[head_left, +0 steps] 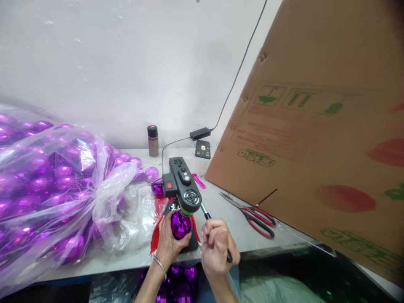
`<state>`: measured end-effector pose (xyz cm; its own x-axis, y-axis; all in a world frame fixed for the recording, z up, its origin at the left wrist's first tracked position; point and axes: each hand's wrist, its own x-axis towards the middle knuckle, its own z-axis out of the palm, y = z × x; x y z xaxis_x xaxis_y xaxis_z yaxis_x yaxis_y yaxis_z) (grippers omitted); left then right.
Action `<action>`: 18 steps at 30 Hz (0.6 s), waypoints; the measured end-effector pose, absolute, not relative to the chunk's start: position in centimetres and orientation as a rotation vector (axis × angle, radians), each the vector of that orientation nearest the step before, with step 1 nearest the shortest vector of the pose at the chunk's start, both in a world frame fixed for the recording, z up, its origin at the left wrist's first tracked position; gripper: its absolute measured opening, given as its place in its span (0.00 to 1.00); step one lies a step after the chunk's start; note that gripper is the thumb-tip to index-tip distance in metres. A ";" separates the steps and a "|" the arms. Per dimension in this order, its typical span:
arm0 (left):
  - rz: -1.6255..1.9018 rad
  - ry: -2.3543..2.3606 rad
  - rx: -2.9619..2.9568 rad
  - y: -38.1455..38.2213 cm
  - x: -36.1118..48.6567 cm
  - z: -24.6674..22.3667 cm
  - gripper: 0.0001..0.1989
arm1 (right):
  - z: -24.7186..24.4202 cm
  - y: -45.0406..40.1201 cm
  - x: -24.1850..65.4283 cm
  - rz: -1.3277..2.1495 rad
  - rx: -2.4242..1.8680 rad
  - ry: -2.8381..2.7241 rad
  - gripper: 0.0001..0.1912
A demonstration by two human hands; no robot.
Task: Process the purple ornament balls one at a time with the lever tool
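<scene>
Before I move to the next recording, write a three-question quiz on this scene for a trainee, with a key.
1. What does the person's left grip hold at the near end of the long black machine with rounded ends?

2. True or false: the large metal scissors with red-and-black handles lie to the left of the machine in this view.

3. The person's right grip is closed around:
a) the clear plastic bag
b) the black handle of a slim metal lever
c) the black-capped bottle

Key:
1. A shiny, round purple ball.
2. False; the scissors lie to the right of it.
3. b
</scene>
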<state>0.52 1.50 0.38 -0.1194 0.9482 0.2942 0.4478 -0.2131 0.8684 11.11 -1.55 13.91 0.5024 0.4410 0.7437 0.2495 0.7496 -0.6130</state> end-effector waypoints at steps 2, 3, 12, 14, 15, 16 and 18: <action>1.299 1.550 1.648 1.5 0.5 0.6 0.39 | 13.3 -1.7 10.9 0.127 -0.764 -1.078 0.26; 1.293 1.550 1.648 1.6 0.4 0.6 0.39 | 12.8 -1.8 10.9 0.123 -0.772 -1.083 0.26; 1.262 1.558 1.626 1.5 0.3 0.7 0.38 | 9.5 -1.5 12.2 0.060 -0.741 -1.239 0.27; 1.253 1.553 1.624 1.8 0.1 1.0 0.39 | 11.4 -1.6 12.6 0.079 -0.756 -1.249 0.25; 1.242 1.544 1.624 1.9 -0.1 1.2 0.39 | 12.7 -1.6 12.7 0.095 -0.774 -1.243 0.24; 1.233 1.533 1.622 2.0 -0.3 1.3 0.39 | 14.2 -1.6 12.7 0.117 -0.798 -1.238 0.22; 1.241 1.516 1.609 1.5 -0.8 1.1 0.40 | 17.1 -1.5 12.7 0.184 -0.851 -1.225 0.23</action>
<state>-0.83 1.50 1.12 -0.0882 0.9702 0.2256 0.4129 -0.1705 0.8947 12.67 -1.49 17.14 0.3667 0.5526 0.7485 0.3082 0.6869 -0.6581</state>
